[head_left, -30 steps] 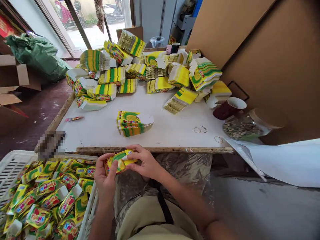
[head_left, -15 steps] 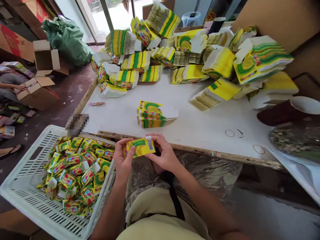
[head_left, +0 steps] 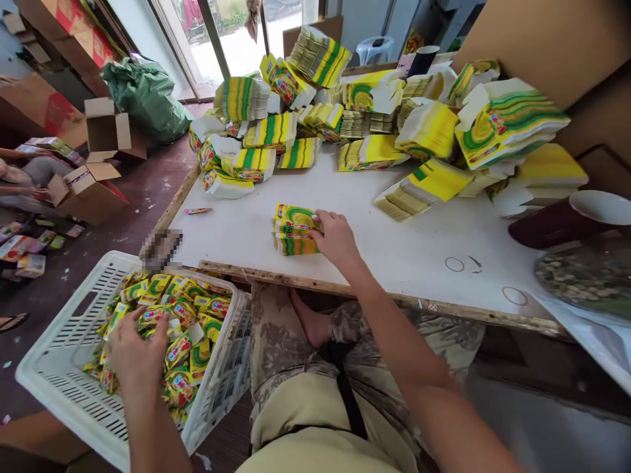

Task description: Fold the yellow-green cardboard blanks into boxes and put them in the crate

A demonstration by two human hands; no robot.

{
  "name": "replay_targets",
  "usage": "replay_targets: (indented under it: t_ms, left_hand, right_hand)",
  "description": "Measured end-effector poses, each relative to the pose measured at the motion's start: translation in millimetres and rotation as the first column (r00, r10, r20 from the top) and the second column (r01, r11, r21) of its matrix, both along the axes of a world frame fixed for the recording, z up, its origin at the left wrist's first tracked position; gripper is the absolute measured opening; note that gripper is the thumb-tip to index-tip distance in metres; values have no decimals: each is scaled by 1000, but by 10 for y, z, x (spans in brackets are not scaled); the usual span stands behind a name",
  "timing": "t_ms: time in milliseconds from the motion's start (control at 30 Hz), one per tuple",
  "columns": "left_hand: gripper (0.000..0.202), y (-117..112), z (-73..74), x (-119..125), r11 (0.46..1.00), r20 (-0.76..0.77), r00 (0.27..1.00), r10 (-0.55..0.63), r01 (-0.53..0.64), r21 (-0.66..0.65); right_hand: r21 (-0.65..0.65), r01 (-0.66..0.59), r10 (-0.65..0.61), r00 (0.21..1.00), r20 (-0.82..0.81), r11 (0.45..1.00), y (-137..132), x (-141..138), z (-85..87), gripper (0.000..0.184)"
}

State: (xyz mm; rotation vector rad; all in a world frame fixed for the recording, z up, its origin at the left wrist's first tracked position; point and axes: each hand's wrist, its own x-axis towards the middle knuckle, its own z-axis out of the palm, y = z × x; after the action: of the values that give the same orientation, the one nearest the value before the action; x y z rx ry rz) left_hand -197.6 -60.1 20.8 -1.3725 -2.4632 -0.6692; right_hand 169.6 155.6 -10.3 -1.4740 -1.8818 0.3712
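Observation:
My left hand (head_left: 137, 348) hovers over a white plastic crate (head_left: 235, 309), fingers spread and nothing seen in its grasp. Beneath it the crate holds a heap of small yellow-green printed packets (head_left: 180, 387). At the table's front my right hand (head_left: 338, 242) pinches the right end of a short stack of flat cartons (head_left: 293, 226), yellow and green with white flaps. Thumb and fingertips press on the upper carton of that stack; how many they grip cannot be made out.
Bundles of flat cartons (head_left: 271, 131) are piled along the back of the white table (head_left: 325, 190). A dark red cup (head_left: 542, 220) and a clear bag (head_left: 582, 276) lie at the right. Rubber bands (head_left: 454, 264) rest nearby. Another person sits at far left beside open cardboard boxes (head_left: 89, 197).
The yellow carton held between both hands has left them. My left hand has moved left over the crate and spread its fingers; my right hand has reached forward onto the carton stack.

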Motion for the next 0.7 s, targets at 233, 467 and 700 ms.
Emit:
replay_targets:
  t_ms: [233, 467, 700]
  left_hand:
    - [44, 249, -261, 1024, 926, 662, 665, -346, 354, 129]
    - [61, 711, -477, 1810, 808, 880, -21, -475, 384, 446]
    - [60, 868, -638, 1867, 837, 898, -5, -439, 361, 411]
  right_hand:
    - [115, 21, -20, 1000, -13, 993, -157, -116, -17, 41]
    - [185, -63, 61, 998, 18, 981, -313, -109, -107, 32]
    - [300, -8, 16, 1000, -24, 954, -366, 10, -89, 15]
